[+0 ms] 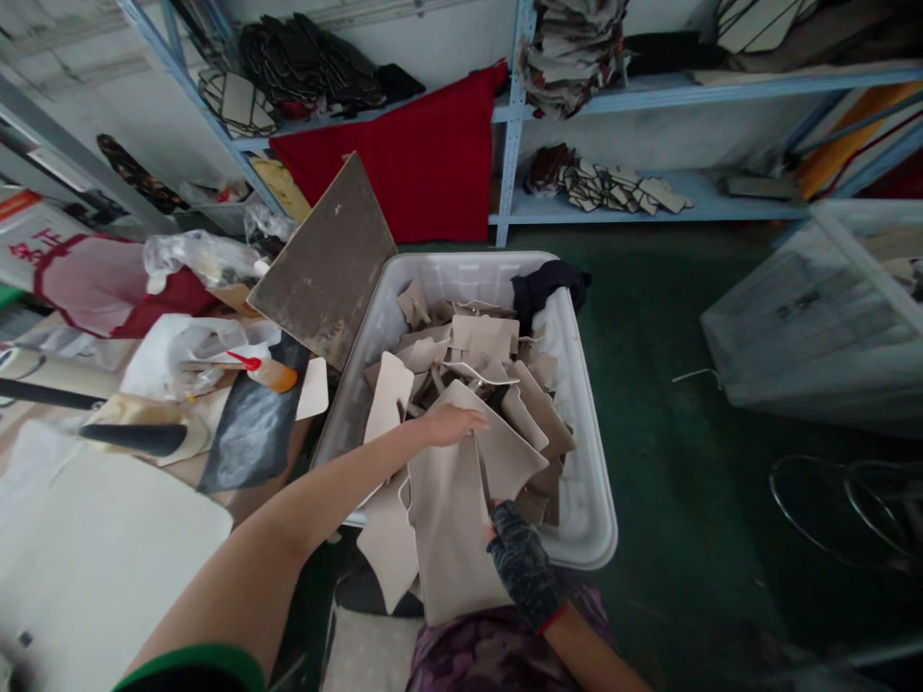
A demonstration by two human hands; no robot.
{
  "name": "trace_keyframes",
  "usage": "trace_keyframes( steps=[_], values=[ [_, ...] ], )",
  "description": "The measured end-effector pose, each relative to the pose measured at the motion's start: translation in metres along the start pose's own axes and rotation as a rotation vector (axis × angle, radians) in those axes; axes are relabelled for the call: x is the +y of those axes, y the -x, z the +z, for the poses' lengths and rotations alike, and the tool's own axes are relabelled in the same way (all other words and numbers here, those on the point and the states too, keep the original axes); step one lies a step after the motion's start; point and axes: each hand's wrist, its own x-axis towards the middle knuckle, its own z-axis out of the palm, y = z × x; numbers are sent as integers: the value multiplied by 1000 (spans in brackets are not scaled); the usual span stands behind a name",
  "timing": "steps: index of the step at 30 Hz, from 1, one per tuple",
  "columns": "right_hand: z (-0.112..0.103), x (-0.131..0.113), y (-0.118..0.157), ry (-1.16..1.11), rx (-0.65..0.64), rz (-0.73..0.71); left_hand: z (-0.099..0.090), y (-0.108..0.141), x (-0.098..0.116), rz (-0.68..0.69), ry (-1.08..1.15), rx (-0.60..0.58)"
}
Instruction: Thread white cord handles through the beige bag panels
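Note:
A large beige leather-like panel (pixel 451 529) hangs from the bin's near side down to my lap. My bare left hand (pixel 454 424) pinches its upper edge, fingers closed. My right hand (pixel 520 557), in a dark grey knitted glove, is closed on the panel's right edge, lower down; its fingertips are partly hidden. Many more beige cut pieces (pixel 485 336) lie heaped in a white plastic bin (pixel 595 461) in front of me. One of them, a pointed beige piece (pixel 505 437), lies just under and beyond my left hand.
A dark cloth (pixel 552 288) drapes over the bin's far right corner. A brown board (pixel 332 259) leans at its left. On the left worktable (pixel 108 557) lies an orange bottle with a red nozzle (pixel 274 373). Blue shelving (pixel 513 125) stands behind; a translucent crate (pixel 814 317) is at right.

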Motion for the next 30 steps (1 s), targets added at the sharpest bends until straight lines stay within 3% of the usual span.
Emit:
trace_keyframes(
  steps=[3,5,10,15,17,24,30],
  values=[
    [-2,-3,0,98,43,-154,-3,-22,-4,72,-46,-141],
    [-4,-4,-1,106,50,-154,-3,-32,-7,103,-38,-184],
    [-6,-7,-4,56,46,0,-2,-41,-18,139,2,-216],
    [-9,-12,-11,-185,-37,340,0,-40,-29,120,57,-188],
    [-10,-13,-13,-221,-60,411,2,-38,-30,106,72,-176],
    [-15,-12,-17,-244,-97,504,-3,-29,-28,77,100,-143],
    [-16,-11,-15,-220,-129,467,-4,-30,-25,48,102,-146]
  ],
)
